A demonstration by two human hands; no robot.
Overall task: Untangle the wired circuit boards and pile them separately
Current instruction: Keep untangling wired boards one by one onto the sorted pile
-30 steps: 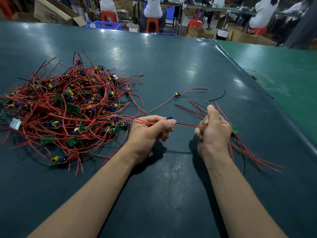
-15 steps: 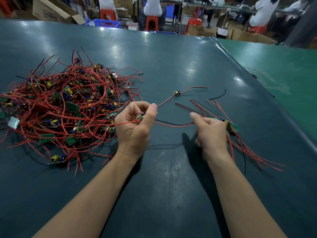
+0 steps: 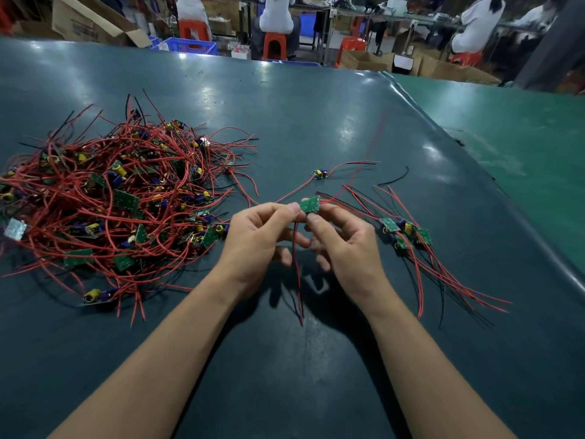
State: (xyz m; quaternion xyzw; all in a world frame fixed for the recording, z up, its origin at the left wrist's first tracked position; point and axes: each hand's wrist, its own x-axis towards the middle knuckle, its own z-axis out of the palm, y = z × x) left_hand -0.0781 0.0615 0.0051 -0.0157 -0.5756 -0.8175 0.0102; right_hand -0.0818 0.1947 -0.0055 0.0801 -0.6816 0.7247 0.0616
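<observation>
Both hands meet above the middle of the dark green worktop, sharing one small green circuit board. The left hand has a closed grip on it, thumb and forefinger pinching the board's left edge while the other fingers curl loosely below. The right hand pinches the board's lower right edge between thumb and forefinger in the same tight grip, its remaining fingers blurred and half curled. From the held board a red and black wire pair hangs straight down between the two hands, its end close to the worktop, and more red leads run off from the board to the right. To the left lies the tangled heap of red wires, green boards and yellow and blue parts, its nearest strands just beside the left hand. To the right sits the sorted pile of a few boards, their red and black leads fanned out toward the worktop's near right edge. Beyond the hands a single board lies alone with its red leads spread to either side, and a loose black wire lies near it. At the far edge, off the worktop, stand cardboard boxes, a blue crate and red stools with seated people.
</observation>
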